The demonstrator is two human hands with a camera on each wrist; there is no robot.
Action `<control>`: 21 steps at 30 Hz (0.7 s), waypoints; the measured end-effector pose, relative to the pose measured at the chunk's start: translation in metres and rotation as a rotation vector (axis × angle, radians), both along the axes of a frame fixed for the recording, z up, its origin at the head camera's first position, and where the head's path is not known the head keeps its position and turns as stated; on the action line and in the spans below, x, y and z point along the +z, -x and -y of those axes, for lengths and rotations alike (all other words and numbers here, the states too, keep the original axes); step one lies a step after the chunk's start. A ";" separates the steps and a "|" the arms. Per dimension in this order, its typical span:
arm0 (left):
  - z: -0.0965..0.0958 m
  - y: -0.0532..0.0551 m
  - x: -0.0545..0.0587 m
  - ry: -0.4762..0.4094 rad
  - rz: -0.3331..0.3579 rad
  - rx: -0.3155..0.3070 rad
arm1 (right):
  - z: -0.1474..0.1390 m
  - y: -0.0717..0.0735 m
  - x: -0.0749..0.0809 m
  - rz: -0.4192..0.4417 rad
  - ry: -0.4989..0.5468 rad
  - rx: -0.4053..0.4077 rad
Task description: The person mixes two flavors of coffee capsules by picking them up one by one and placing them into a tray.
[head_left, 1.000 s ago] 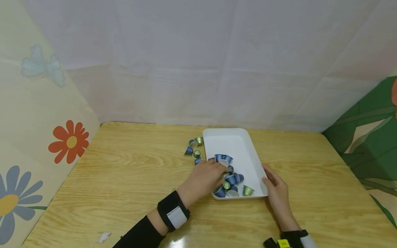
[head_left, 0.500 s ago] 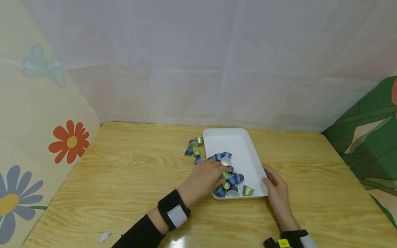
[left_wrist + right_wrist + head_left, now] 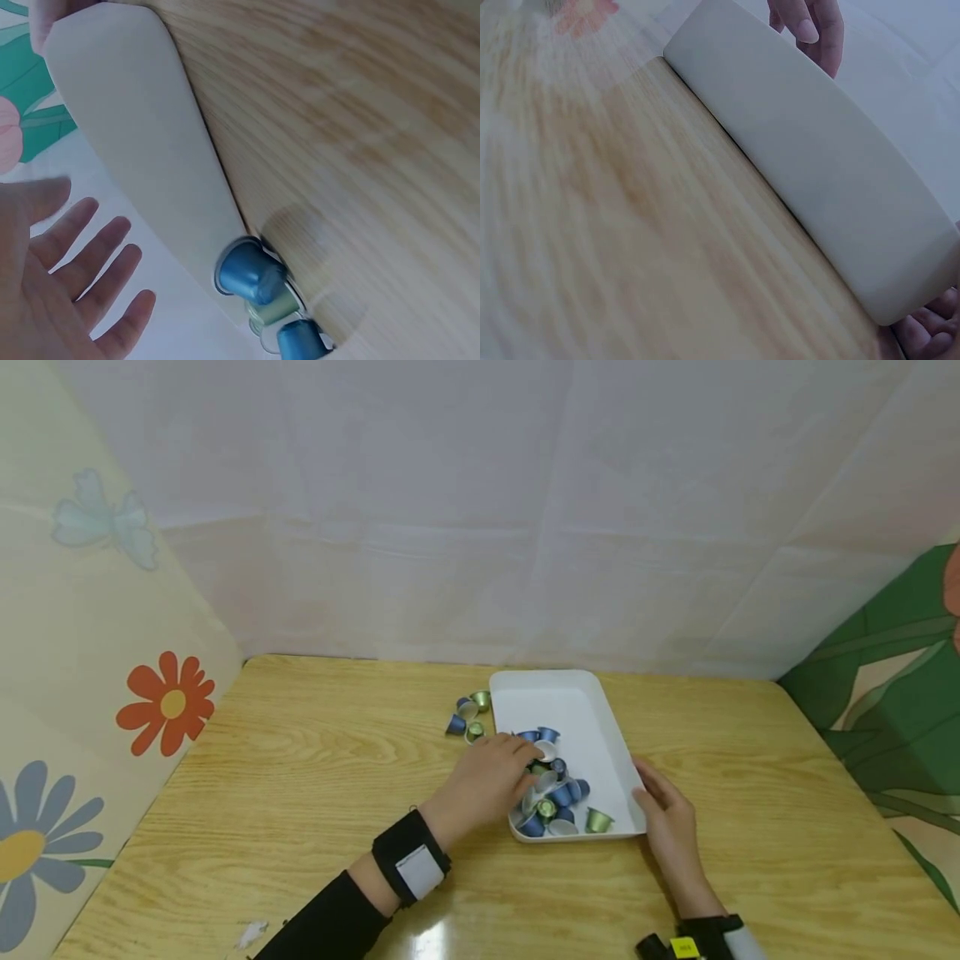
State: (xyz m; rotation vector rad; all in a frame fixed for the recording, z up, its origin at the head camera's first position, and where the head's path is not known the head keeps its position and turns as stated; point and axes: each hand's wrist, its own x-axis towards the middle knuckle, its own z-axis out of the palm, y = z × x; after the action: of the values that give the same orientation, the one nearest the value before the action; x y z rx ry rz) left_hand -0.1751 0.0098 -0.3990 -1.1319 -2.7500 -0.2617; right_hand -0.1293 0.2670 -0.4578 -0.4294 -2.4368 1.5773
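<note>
A white rectangular tray [image 3: 551, 697] lies on the wooden table, with several blue and green coffee capsules heaped toward its near left. My left hand [image 3: 486, 781] reaches over the tray's left rim, fingers spread loosely above the heap. In the left wrist view this hand [image 3: 71, 289] shows apart fingers and nothing between them. My right hand [image 3: 670, 827] grips the tray's near right corner, thumb at the rim. Its curled fingers [image 3: 930, 330] show under that corner in the right wrist view. One green capsule [image 3: 598, 820] sits apart inside the near edge.
Left of the tray, several more capsules lie on the table, among them a blue capsule [image 3: 456, 724] and a green capsule [image 3: 481, 700]. A white cloth [image 3: 450, 527] hangs behind the table [image 3: 337, 718]. A small white scrap [image 3: 252, 933] is at the front left.
My left hand has drawn slightly left over the rim, uncovering a pale-lidded capsule in the heap and covering a blue one outside the tray. The right hand and tray stay almost still.
</note>
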 end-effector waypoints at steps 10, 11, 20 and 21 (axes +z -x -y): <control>0.016 0.017 -0.001 -0.040 -0.057 0.044 | -0.001 0.000 0.000 0.003 0.008 0.005; 0.017 0.019 -0.002 -0.046 -0.058 0.052 | -0.001 0.000 0.000 0.005 0.009 0.004; 0.038 0.037 -0.009 -0.103 -0.083 0.098 | -0.001 0.000 0.000 0.004 0.004 0.006; 0.040 0.039 -0.009 -0.097 -0.075 0.107 | -0.001 0.000 0.000 0.004 0.003 0.004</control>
State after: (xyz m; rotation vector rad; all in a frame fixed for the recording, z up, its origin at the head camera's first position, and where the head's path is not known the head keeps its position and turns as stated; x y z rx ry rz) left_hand -0.2137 -0.0301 -0.4080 -0.9479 -2.6894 -0.3274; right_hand -0.1296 0.2679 -0.4582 -0.4296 -2.4400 1.5832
